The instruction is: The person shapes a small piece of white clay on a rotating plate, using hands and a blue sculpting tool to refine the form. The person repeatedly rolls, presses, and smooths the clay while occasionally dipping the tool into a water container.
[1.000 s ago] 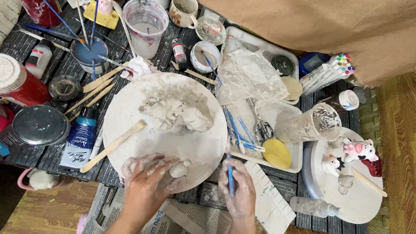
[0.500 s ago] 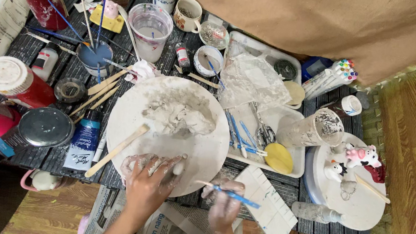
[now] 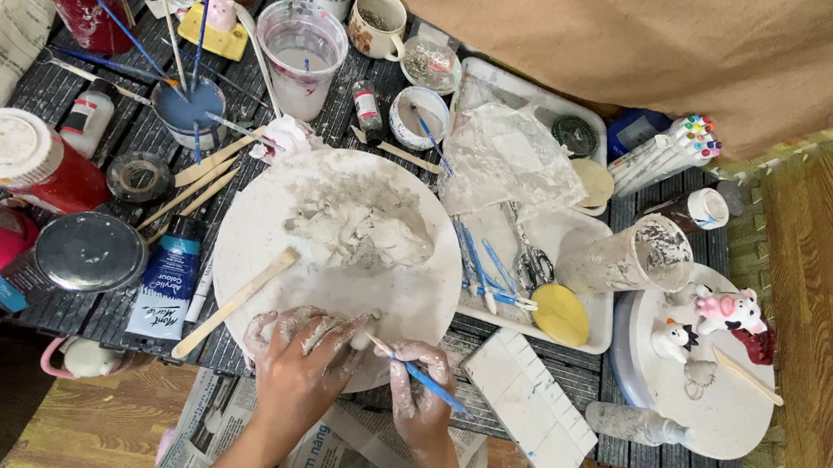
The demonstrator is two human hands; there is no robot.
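The left hand [image 3: 300,354] lies at the near edge of the round white board [image 3: 266,231], its clay-smeared fingers [image 3: 278,320] curled together over a small pale lump [image 3: 360,340] that it steadies against the board; most of the lump is hidden, so its shape cannot be told. The right hand [image 3: 420,385] sits just beside it, fingers pinched shut on a thin blue-handled tool [image 3: 419,373] held like a pen, its tip angled in to touch the lump, a grip that appears chosen for fine work on a small surface. The mass of grey clay [image 3: 362,224] rests at the middle of the board, apart from both hands, within easy reach as stock. A flat wooden stick [image 3: 235,303] lies slantwise across the board's left edge, near the left hand. To the right, a white tray [image 3: 599,325] holds more blue tools, scissors and a yellow sponge [image 3: 560,314], placed on the working-hand side. A plastic cup [image 3: 636,255] lies tipped on the tray's far corner. Further right, a second round board [image 3: 722,411] carries small painted figures [image 3: 728,311], set well apart from the wet clay. Jars, a paint tube [image 3: 164,282] and a cup of cloudy water [image 3: 300,58] crowd the left and far side of the dark slatted worktop [image 3: 108,312]. Newspaper [image 3: 219,428] lies below the near edge.
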